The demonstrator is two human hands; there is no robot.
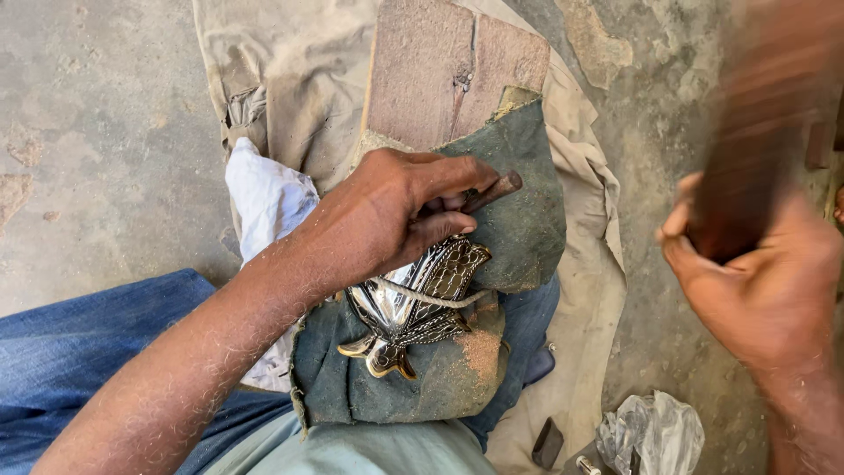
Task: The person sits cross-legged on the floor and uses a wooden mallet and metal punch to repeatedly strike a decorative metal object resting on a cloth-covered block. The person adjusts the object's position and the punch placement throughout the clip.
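Note:
My left hand (396, 211) grips a thin dark metal punch (497, 188), its tip hidden under my fingers against a shiny silver and gold fish-shaped metal piece (413, 308). A cord (431, 297) runs across the piece, which lies on a dusty green cloth pad (519, 220) over a wooden block (440, 70). My right hand (756, 281) is raised at the right, closed around a blurred dark wooden mallet (756, 149).
Beige cloth (290, 88) covers the concrete floor (97, 132) under the block. A white rag (268, 198) lies by my left wrist. My blue-jeaned leg (79, 343) fills the lower left. A crumpled plastic bag (651, 431) and small dark tool (548, 442) lie at the bottom right.

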